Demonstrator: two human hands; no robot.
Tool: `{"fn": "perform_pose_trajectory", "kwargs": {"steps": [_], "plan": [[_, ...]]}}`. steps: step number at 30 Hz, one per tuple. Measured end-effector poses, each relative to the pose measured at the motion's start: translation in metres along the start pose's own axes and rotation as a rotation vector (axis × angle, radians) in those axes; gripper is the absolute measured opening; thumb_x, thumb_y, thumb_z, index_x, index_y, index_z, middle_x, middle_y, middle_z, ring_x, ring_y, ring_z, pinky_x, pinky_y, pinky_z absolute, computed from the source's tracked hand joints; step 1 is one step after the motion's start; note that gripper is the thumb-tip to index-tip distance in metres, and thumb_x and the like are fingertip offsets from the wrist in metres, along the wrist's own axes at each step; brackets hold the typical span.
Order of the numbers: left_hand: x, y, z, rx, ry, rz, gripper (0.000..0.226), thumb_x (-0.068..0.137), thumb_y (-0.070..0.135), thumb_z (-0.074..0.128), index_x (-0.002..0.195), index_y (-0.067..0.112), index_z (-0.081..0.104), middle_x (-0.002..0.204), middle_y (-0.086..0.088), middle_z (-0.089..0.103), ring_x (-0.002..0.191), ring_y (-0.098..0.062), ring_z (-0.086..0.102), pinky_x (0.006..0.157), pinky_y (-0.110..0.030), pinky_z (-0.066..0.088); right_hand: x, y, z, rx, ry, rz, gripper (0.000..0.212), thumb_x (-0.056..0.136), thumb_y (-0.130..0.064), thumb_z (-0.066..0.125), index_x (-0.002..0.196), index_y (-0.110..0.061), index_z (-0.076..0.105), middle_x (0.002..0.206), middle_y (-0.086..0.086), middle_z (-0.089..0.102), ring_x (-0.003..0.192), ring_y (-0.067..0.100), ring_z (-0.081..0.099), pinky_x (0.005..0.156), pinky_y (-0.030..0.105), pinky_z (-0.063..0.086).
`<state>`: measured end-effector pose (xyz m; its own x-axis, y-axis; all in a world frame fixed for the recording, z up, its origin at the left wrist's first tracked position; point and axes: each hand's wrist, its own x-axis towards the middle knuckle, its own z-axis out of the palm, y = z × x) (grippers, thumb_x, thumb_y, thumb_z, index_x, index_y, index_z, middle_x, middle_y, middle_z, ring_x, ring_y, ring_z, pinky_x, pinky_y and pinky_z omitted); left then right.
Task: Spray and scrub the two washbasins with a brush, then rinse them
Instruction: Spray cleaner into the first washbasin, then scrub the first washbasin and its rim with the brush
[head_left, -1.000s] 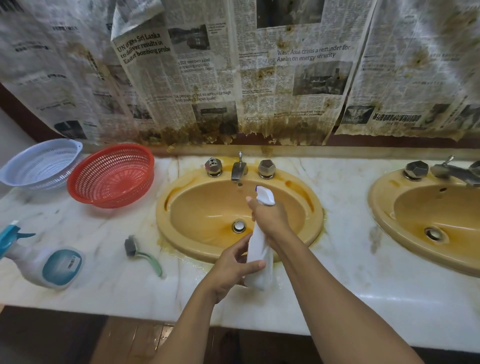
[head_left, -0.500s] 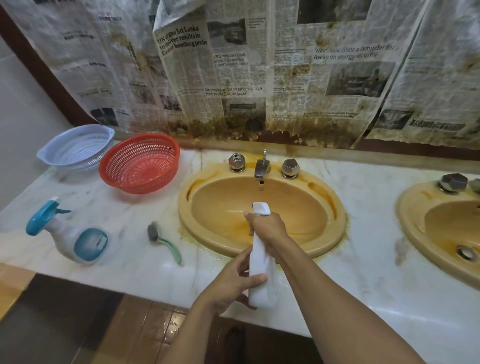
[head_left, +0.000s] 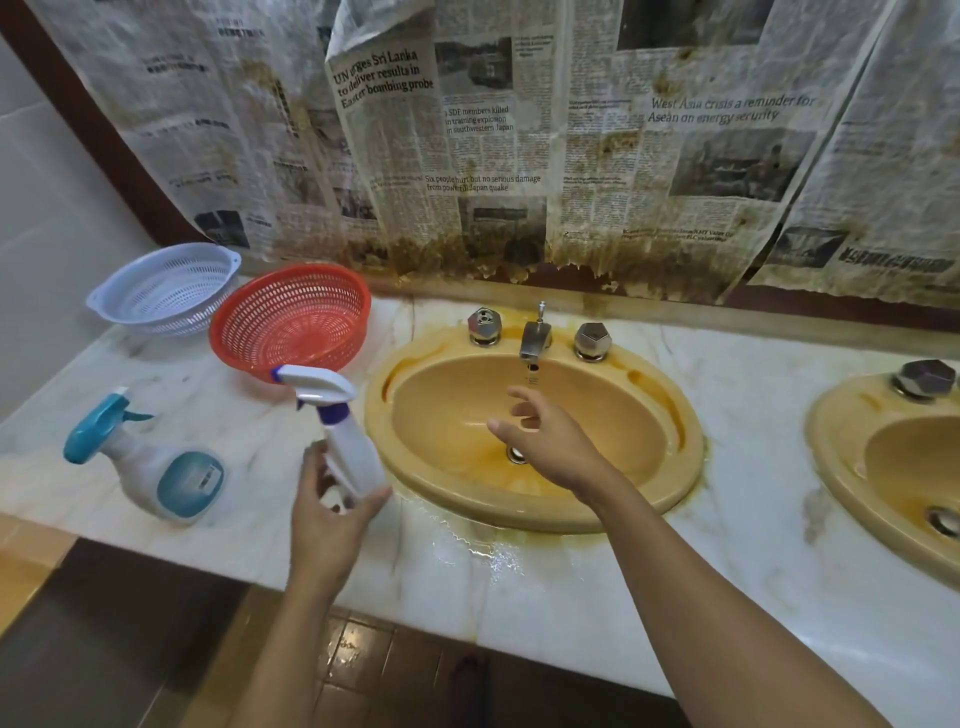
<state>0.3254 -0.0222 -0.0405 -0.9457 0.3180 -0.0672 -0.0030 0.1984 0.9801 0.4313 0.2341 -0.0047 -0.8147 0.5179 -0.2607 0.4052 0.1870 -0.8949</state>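
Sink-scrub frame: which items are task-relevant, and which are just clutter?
In the job:
white spray bottle, gripped by the left hand
left washbasin, under the open right hand
right washbasin
tap

Lying about:
red basket
pale basket
blue-capped bottle, untouched
stained newspaper

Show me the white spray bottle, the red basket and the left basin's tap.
white spray bottle (head_left: 353, 452), head view, on its white body.
red basket (head_left: 291, 325), head view, on its inner mesh.
tap (head_left: 535, 339), head view, on its metal spout.
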Motion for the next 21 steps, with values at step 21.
{"fn": "perform_pose_trajectory", "kwargs": {"steps": [21], "plan": [[-0.012,-0.077,-0.054,0.287,0.334,-0.281,0.08,0.087,0.009,0.08,0.154,0.019,0.038,0.14,-0.011,0.054,0.126,-0.035,0.058,0.102,-0.054,0.051,0.005,0.022,0.08,-0.332,-0.158,-0.084,0.039,0.093,-0.036,0.066,0.132,-0.037,0.061,0.124,-0.004,0.062,0.113,0.014,0.056,0.101,0.038,0.046]]}}
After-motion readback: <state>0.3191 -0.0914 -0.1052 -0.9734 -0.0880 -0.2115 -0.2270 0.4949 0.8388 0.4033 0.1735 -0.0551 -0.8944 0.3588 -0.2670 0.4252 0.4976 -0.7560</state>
